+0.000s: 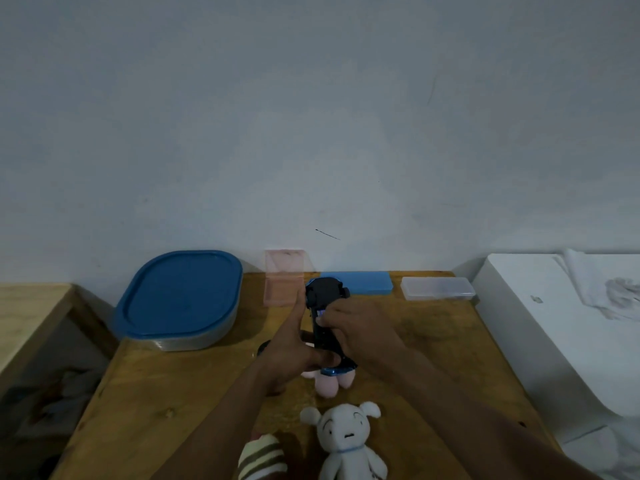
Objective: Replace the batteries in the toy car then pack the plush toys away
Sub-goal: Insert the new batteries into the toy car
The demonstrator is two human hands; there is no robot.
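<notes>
I hold the toy car (320,308) upside down above the wooden table (173,393), its dark underside facing me. My left hand (294,348) grips its near end, index finger stretched along the car's left side. My right hand (360,327) is closed on the car's middle from the right, fingertips on the underside. Below the car lies a pink plush toy (329,382), mostly hidden by my hands. A white plush dog (346,441) lies at the near edge, with a striped plush (261,459) to its left under my left forearm.
A large container with a blue lid (180,299) stands at the back left. Against the wall are a pink clear box (284,278), a blue case (367,282) and a clear case (438,288). A white appliance (554,323) stands to the right of the table.
</notes>
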